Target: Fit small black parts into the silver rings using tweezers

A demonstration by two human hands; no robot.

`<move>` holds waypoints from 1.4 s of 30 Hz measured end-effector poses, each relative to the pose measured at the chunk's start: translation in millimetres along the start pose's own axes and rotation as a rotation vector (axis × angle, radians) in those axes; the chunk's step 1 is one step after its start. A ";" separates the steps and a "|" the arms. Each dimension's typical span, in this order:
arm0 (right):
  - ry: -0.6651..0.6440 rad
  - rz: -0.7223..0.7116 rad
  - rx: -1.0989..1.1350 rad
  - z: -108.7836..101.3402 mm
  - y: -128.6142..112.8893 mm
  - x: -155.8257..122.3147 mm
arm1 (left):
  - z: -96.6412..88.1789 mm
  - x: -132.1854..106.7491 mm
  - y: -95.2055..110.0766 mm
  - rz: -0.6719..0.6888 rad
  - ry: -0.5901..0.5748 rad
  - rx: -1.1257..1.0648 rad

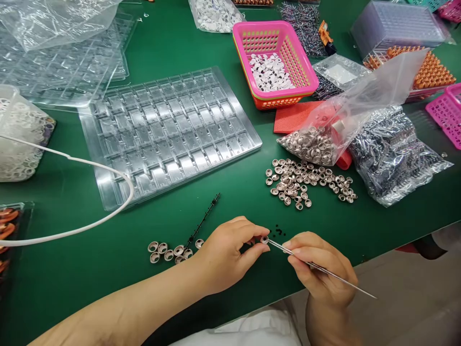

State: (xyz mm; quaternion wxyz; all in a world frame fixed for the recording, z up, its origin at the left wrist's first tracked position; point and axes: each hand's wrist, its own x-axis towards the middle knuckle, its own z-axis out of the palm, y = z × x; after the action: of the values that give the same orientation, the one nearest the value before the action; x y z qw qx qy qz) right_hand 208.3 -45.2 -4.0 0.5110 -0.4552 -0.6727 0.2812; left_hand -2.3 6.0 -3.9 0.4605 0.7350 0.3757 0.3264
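Note:
Between the thumb and index finger of my left hand point(230, 252) is a small champagne-coloured metal cup point(264, 239) with a round opening. My right hand point(322, 266) grips slim metal tweezers point(324, 270) like a pen, their tips at the cup's opening. Whether the tips hold a part is too small to tell. Just beyond the fingertips lie several tiny black pieces point(278, 230). Left of my left hand rest several similar cups point(163, 248), beside a thin black toothed strip point(204, 219). A larger loose pile of cups point(293, 182) lies ahead of my hands.
A clear plastic compartment tray point(230, 98) lies at centre left, near a white cable point(118, 173). Behind the pile are an open bag of cups point(313, 146) and a silvery bag point(392, 154). A pink basket point(309, 79) holds white pieces. The table's front edge point(406, 240) runs close to my right hand.

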 end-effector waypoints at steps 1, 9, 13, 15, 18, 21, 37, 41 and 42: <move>-0.005 -0.009 -0.007 0.6 -0.6 0.2 | 0.1 0.0 -0.3 0.002 -0.002 0.002; -0.053 -0.030 -0.043 0.1 0.7 0.9 | 1.0 -0.4 -0.9 0.023 -0.007 -0.002; -0.082 -0.055 -0.050 -2.9 3.5 2.0 | 1.6 -0.1 -1.7 0.041 0.002 -0.001; -0.099 -0.060 -0.053 -3.8 3.7 2.5 | 1.4 0.1 -2.1 0.044 0.005 0.003; -0.116 -0.062 -0.053 -4.5 3.2 2.9 | 0.7 0.0 -2.3 0.045 0.000 0.006; -0.116 -0.050 -0.047 -4.5 2.9 2.9 | 0.5 -0.8 -2.3 0.039 -0.009 0.008; -0.067 -0.039 -0.091 -0.5 0.8 1.7 | 1.2 -0.8 -1.2 0.055 0.005 0.017; -0.044 -0.049 -0.105 0.1 0.3 1.2 | -0.8 0.9 1.8 0.035 -0.002 0.021; -0.034 -0.044 -0.107 0.3 0.2 1.0 | -1.1 1.4 2.3 0.028 -0.006 0.022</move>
State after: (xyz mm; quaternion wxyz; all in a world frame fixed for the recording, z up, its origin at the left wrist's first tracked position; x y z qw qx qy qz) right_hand 208.0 -44.2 -3.8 0.4805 -0.4623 -0.7052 0.2410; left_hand -1.9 6.9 -1.2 0.4490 0.7462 0.3673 0.3267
